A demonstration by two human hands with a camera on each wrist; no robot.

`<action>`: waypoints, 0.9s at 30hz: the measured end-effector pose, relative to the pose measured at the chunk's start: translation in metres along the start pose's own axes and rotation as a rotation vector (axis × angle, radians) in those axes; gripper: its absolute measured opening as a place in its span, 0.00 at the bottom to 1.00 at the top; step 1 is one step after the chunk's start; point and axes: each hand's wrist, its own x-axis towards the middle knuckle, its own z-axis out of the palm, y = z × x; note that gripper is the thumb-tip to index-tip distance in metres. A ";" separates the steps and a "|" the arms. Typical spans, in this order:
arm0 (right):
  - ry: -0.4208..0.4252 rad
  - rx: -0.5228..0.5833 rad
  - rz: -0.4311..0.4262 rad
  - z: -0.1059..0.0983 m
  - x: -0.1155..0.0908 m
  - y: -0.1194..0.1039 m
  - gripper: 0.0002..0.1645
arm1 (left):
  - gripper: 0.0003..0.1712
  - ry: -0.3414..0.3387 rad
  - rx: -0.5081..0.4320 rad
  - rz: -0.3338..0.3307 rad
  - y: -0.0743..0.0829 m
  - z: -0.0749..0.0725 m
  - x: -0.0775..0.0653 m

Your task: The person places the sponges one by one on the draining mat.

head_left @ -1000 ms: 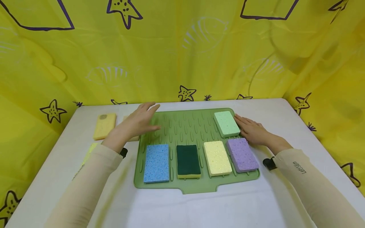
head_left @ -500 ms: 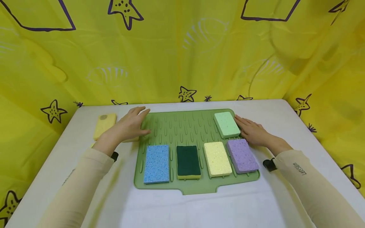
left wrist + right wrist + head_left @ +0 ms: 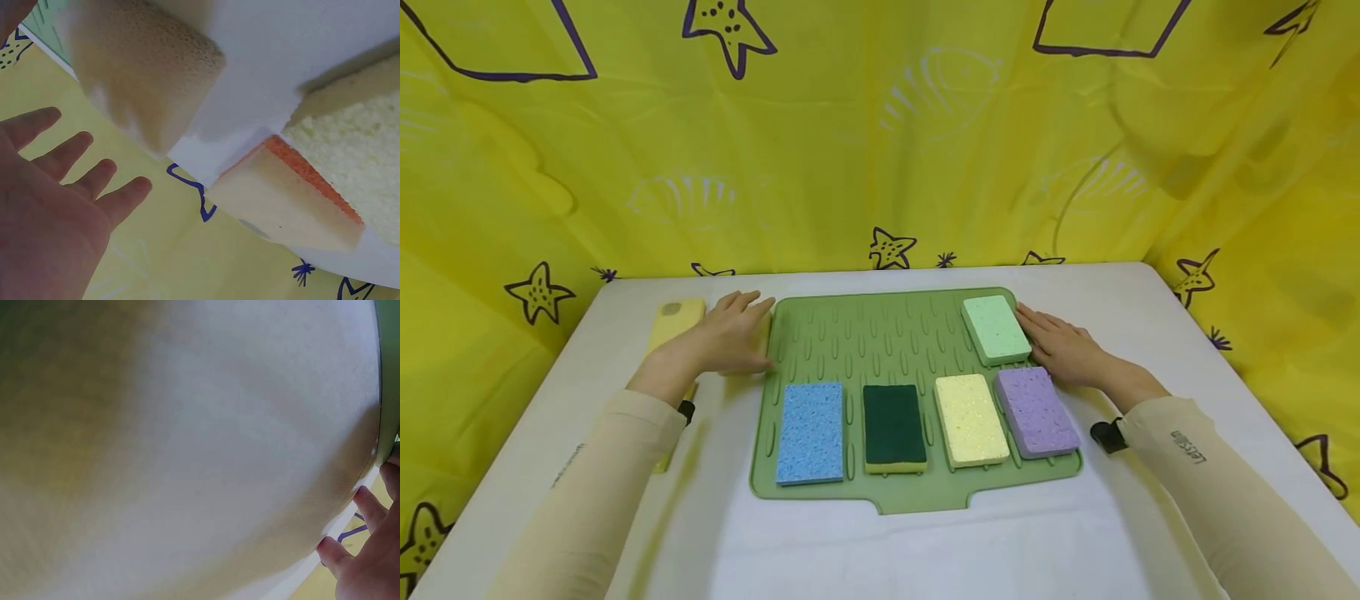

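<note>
My left hand [image 3: 730, 337] hovers over a tan sponge [image 3: 150, 69] at the mat's left side, with fingers spread and mostly covering it in the head view. In the left wrist view the fingers are apart from that sponge. My right hand [image 3: 1063, 346] lies with straight fingers on the right edge of the green ribbed mat [image 3: 857, 333], fingertips right beside a mint green sponge [image 3: 997, 329]. Below that is a purple sponge [image 3: 1037, 412]. Pale yellow [image 3: 972, 419], dark green-topped [image 3: 895, 425] and blue [image 3: 811, 433] sponges continue the row along the mat's near side.
Left of the mat, a yellow sponge [image 3: 676, 321] with a round grey mark is partly behind my left arm. In the left wrist view it shows an orange layer [image 3: 306, 172], near a pale yellow sponge [image 3: 362, 144]. A yellow patterned curtain [image 3: 820, 167] surrounds the white table [image 3: 925, 558].
My left hand has moved left and lower, from over the mat's left part to the tan sponge. My right hand and the sponges on the mat have stayed in place.
</note>
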 end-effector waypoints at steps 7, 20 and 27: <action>-0.001 -0.008 -0.005 0.002 -0.001 0.000 0.34 | 0.55 -0.065 -0.027 0.001 -0.009 0.004 0.002; -0.015 -0.003 0.001 -0.001 -0.001 -0.001 0.34 | 0.49 -0.134 -0.018 0.040 -0.007 -0.005 0.005; -0.007 -0.008 -0.003 0.000 0.000 0.000 0.34 | 0.53 -0.186 -0.021 0.016 -0.007 -0.006 0.008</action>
